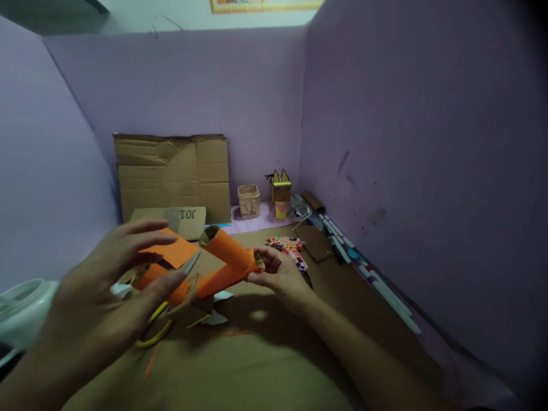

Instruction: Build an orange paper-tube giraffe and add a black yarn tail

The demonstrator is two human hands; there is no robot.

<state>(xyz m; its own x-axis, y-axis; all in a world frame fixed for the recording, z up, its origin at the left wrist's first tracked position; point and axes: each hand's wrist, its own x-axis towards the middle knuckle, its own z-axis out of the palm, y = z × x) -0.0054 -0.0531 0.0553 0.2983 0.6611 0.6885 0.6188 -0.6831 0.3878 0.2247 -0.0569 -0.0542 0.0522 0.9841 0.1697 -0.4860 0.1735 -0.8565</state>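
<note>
Pinched by its lower right end, a Y-shaped piece of cardboard tubes covered in orange paper [231, 254] is held in my right hand [285, 277]. My left hand [107, 291] is open, with thumb and fingers spread, to the left of that piece. Just past my left thumb tip shows a grey pointed blade [192, 262]. Below my left hand are the yellow handles of scissors [156, 337], partly hidden. Orange paper [177, 251] and another orange-covered tube [152, 279] lie behind my left fingers. A small cut piece of brown cardboard [194, 311] sits under the orange tubes.
Brown cardboard sheets [173, 177] lean on the back wall. Beside them stand a small beige container [249, 201] and a cardboard animal figure [281, 197]. Markers [338, 234] and a coiled cable [300, 213] lie along the right wall. A white container [28, 302] is at left.
</note>
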